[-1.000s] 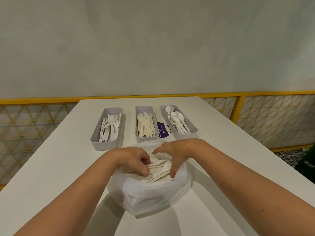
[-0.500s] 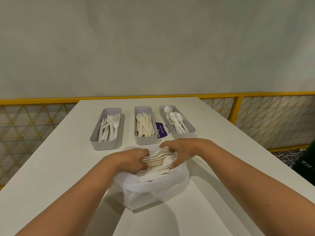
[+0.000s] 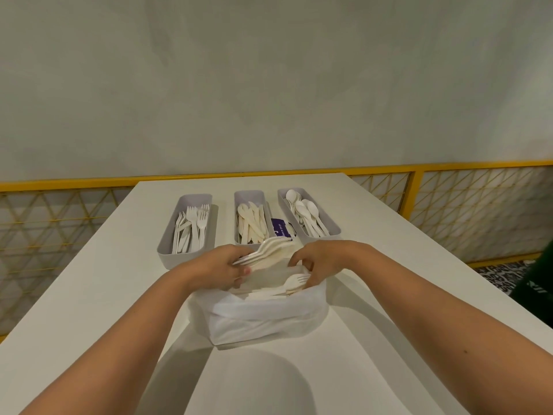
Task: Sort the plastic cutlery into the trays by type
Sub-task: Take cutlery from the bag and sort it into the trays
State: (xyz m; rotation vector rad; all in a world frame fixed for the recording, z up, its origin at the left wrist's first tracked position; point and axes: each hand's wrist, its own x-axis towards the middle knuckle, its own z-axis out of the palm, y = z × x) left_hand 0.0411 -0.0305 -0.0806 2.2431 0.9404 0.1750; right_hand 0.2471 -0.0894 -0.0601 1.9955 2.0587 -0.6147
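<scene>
While the left grip (image 3: 221, 266) clamps a cutlery bundle (image 3: 266, 249) over the bag (image 3: 269, 322), I note the right grip (image 3: 321, 260) curled inside. Whether it holds anything, I cannot tell.

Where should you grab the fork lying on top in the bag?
By its thin handle, not the tines. The fork lies nearly flat on the pile in the bag, tines pointing right beside the right hand, handle running left. Probably best to pinch the handle's edges from above with that hand; the left hand holds a cutlery bundle.
</scene>
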